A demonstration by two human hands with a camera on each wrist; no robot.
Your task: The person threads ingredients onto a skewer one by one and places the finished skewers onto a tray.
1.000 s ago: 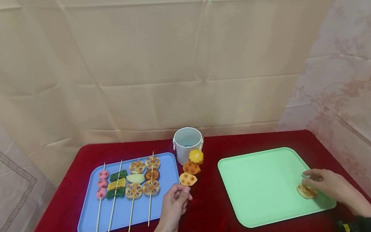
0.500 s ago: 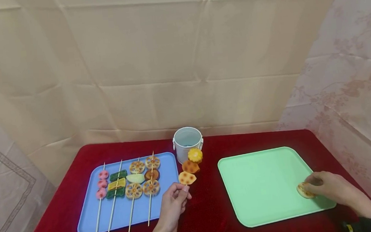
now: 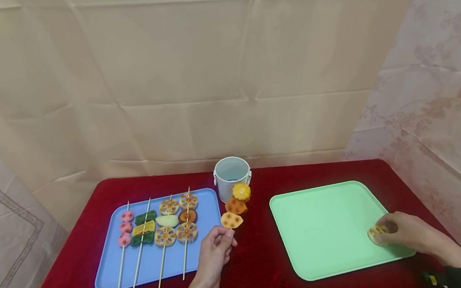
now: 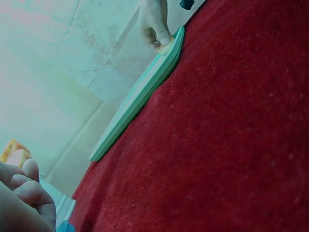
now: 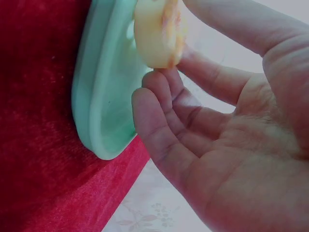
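Note:
In the head view, my left hand (image 3: 215,255) pinches a skewer just below its lowest piece. Threaded on that skewer are a yellow corn piece (image 3: 241,192), an orange-brown spotted slice (image 3: 236,206) and a pale spotted slice (image 3: 231,220). The skewer is raised in front of the white bucket, and its lower end is hidden by the hand. Over on the right, my right hand (image 3: 411,233) grips a round lotus root slice (image 5: 157,34) between thumb and fingers. This slice, cream-sided with a browned face, is tipped up at the right side of the green tray (image 3: 328,227).
A blue tray (image 3: 211,205) on the left carries several loaded skewers (image 3: 186,232), their sticks overhanging its front edge. The white bucket (image 3: 227,185) stands at the back between the trays. Red cloth (image 3: 262,269) covers the table, with a beige curtain (image 3: 224,71) behind.
My right hand has closed on the lotus root slice lying on the green tray and tipped it up. The left hand holds its skewer almost still.

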